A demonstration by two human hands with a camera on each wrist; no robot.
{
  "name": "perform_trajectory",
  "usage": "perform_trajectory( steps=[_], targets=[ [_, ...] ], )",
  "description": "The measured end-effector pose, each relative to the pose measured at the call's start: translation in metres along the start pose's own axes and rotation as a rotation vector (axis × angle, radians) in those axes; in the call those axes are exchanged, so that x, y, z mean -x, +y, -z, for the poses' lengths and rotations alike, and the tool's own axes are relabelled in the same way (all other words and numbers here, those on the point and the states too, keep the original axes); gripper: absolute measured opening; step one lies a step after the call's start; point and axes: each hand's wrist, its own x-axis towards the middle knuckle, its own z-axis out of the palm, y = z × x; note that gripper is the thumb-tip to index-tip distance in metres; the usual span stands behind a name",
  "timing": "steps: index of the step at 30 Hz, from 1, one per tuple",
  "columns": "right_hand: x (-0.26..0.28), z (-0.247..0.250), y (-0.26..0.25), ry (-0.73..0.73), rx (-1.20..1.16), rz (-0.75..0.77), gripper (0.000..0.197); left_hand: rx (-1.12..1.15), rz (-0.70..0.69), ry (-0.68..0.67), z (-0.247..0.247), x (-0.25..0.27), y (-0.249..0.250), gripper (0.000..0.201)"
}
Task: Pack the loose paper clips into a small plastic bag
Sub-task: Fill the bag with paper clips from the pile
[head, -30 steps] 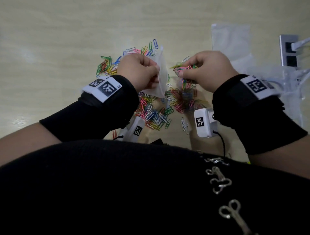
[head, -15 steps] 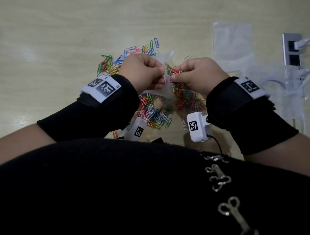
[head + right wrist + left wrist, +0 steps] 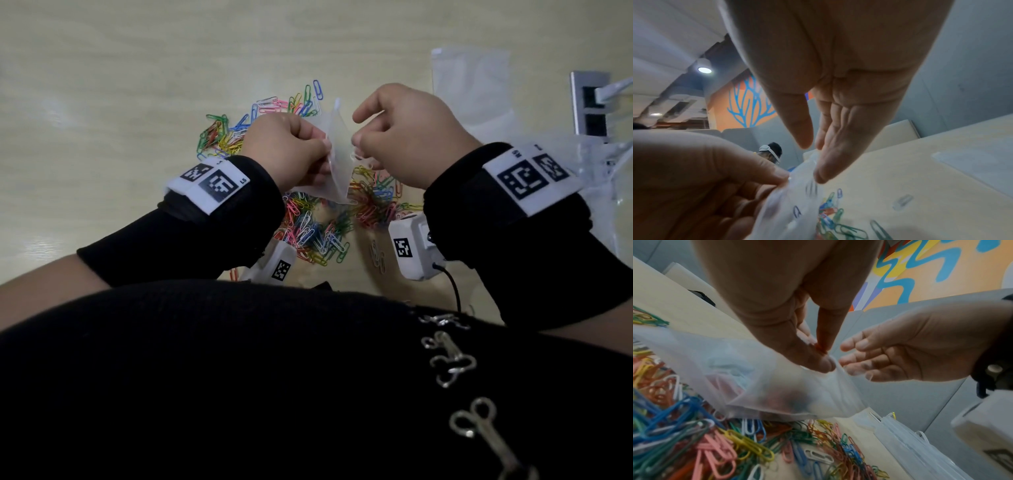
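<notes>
A big heap of coloured paper clips [image 3: 318, 236] lies on the pale wooden table [image 3: 137, 85]. Just above the heap my left hand [image 3: 323, 147] pinches the rim of a small frosted plastic bag [image 3: 337, 164]. In the left wrist view the bag [image 3: 777, 386] hangs from thumb and forefinger [image 3: 826, 360], with dim coloured shapes inside. My right hand [image 3: 359, 130] hovers at the bag's mouth with straight, slightly spread fingers [image 3: 851, 360] and holds nothing. The right wrist view shows its fingertips [image 3: 818, 172] touching the bag's upper edge [image 3: 789, 211].
Flat spare plastic bags [image 3: 469, 85] lie at the back right. A larger clear bag [image 3: 599, 192] and a grey socket panel [image 3: 589, 102] sit at the right edge. A few white clips [image 3: 376, 257] lie apart near the table's front edge.
My right hand carried a bunch of clips left to the bag's mouth, then its fingers spread and the clips left it. The left hand kept its pinch on the bag.
</notes>
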Motion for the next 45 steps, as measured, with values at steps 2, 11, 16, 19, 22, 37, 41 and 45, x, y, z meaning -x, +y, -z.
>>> perform_trajectory(
  steps=[2, 11, 16, 19, 22, 37, 41, 45],
  targets=[
    [0.0, 0.0, 0.009, 0.025, -0.049, -0.041, 0.02, -0.003, -0.003, 0.003, 0.0, 0.001, 0.001, 0.015],
    [0.023, -0.002, 0.046, -0.242, 0.667, -0.39, 0.088, -0.04, -0.032, 0.025, 0.007, 0.0, 0.0, 0.017],
    [0.028, -0.029, 0.057, -0.207, 0.463, -0.354, 0.079, -0.055, -0.03, 0.025, 0.007, -0.001, -0.002, 0.02],
    [0.021, -0.036, 0.049, -0.138, 0.271, -0.257, 0.079, -0.044, -0.031, 0.007, 0.006, -0.001, -0.003, 0.019],
    [0.017, -0.04, 0.038, -0.198, 0.251, -0.16, 0.105, -0.047, -0.031, 0.0, 0.006, -0.001, -0.003, 0.019],
    [-0.001, -0.035, 0.049, -0.019, 0.336, -0.001, 0.008, -0.047, -0.013, -0.03, 0.01, -0.006, -0.014, 0.017],
    [0.001, -0.013, 0.036, -0.004, -0.207, -0.131, 0.015, -0.092, -0.026, -0.004, 0.01, -0.006, -0.014, 0.017],
    [0.003, -0.004, 0.016, -0.066, -0.545, -0.127, 0.017, -0.139, -0.053, -0.004, 0.008, -0.005, -0.014, 0.015]
  ],
)
